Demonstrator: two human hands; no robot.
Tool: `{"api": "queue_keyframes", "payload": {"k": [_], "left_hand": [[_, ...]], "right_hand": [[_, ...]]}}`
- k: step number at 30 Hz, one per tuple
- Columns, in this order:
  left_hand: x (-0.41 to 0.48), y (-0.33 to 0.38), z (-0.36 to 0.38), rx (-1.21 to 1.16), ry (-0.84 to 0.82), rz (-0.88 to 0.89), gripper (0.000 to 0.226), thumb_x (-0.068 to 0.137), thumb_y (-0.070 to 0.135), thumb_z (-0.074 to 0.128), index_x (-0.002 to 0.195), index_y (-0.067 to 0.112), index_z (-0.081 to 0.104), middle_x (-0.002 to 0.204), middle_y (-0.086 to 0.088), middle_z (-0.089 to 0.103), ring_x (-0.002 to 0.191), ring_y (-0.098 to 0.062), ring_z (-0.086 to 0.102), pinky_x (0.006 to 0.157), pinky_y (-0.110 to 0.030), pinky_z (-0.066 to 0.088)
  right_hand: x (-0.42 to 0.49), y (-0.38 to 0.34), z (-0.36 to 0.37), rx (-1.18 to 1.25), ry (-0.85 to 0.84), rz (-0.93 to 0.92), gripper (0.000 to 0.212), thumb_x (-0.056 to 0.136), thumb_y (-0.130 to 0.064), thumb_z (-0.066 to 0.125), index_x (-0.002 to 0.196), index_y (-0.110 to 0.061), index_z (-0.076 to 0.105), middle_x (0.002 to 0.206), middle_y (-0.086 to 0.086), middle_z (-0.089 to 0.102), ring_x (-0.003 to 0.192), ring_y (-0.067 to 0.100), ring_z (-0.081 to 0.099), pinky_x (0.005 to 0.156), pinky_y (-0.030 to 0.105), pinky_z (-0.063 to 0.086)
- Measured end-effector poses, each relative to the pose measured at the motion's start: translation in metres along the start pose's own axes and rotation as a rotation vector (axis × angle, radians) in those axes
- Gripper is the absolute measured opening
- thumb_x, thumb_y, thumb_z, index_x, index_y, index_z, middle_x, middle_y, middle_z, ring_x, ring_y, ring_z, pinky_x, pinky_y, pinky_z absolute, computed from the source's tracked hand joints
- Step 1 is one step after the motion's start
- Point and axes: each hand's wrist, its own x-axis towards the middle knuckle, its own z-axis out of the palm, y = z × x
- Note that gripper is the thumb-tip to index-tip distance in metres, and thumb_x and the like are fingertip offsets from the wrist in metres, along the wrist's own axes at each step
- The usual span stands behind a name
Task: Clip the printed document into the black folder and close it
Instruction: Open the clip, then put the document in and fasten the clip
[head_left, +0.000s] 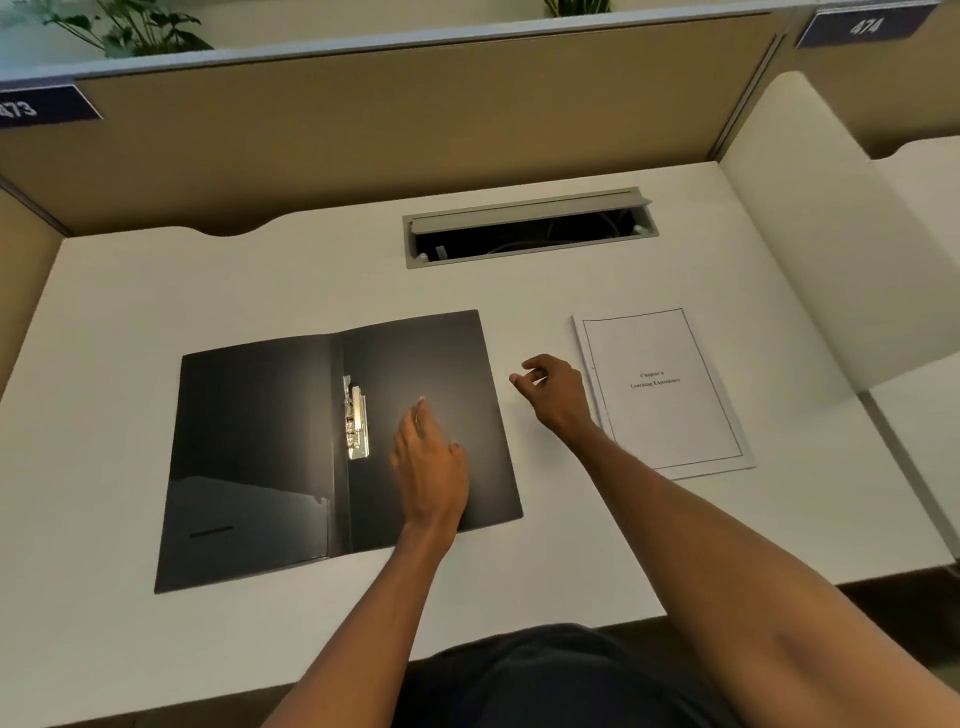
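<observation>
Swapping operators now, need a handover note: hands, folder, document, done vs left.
Left hand: flat, palm down on the right-hand leaf of the folder, holding nothing.
Right hand: empty, fingers loosely curled, over the desk between folder and document.
Folder lies open; metal clip by the spine, no paper in it.
Document lies flat to the right of the folder.
Done: folder opened.
Left: pick up document, clip it in, close folder.

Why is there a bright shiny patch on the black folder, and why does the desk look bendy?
Head view: light glares off the open black plastic folder at its lower left and off its metal clip; the wide-angle lens curves the white desk's edges; the left hand looks slightly blurred.
</observation>
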Motion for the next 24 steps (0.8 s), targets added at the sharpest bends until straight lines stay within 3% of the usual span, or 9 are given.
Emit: {"api": "queue_keyframes", "payload": {"k": [5, 12, 19, 24], "left_hand": [[0.0, 0.03, 0.014, -0.09, -0.024, 0.011, 0.061, 0.098, 0.021, 0.061, 0.153, 0.011, 0.036, 0.153, -0.012, 0.045, 0.137, -0.03, 0.048, 0.111, -0.042, 0.047], [-0.006, 0.105, 0.063, -0.11, -0.166, -0.025, 0.062, 0.101, 0.025, 0.054, 0.157, 0.012, 0.03, 0.16, -0.008, 0.036, 0.144, -0.027, 0.04, 0.114, -0.041, 0.04], [-0.002, 0.152, 0.097, -0.208, -0.273, -0.186, 0.056, 0.1, 0.02, 0.052, 0.153, 0.007, 0.037, 0.156, -0.009, 0.037, 0.142, -0.028, 0.041, 0.107, -0.039, 0.042], [0.004, 0.171, 0.113, -0.224, -0.26, -0.283, 0.045, 0.098, 0.016, 0.052, 0.141, 0.003, 0.047, 0.148, -0.011, 0.04, 0.137, -0.028, 0.042, 0.1, -0.038, 0.043]], "right_hand": [[0.004, 0.024, -0.03, 0.006, 0.023, 0.017, 0.033, 0.085, -0.045, 0.074, 0.108, -0.022, 0.069, 0.091, -0.007, 0.07, 0.086, 0.015, 0.067, 0.083, 0.04, 0.057], [0.016, 0.084, -0.109, -0.04, 0.109, 0.046, 0.033, 0.088, -0.042, 0.073, 0.112, -0.02, 0.067, 0.095, -0.006, 0.069, 0.088, 0.013, 0.067, 0.08, 0.039, 0.058], [0.026, 0.123, -0.155, -0.227, 0.205, 0.084, 0.038, 0.092, -0.035, 0.069, 0.122, -0.013, 0.062, 0.12, 0.008, 0.059, 0.117, 0.027, 0.054, 0.091, 0.042, 0.05], [0.028, 0.135, -0.165, -0.314, 0.161, 0.2, 0.052, 0.095, -0.032, 0.064, 0.136, -0.004, 0.049, 0.133, 0.015, 0.05, 0.128, 0.033, 0.047, 0.095, 0.045, 0.048]]}}
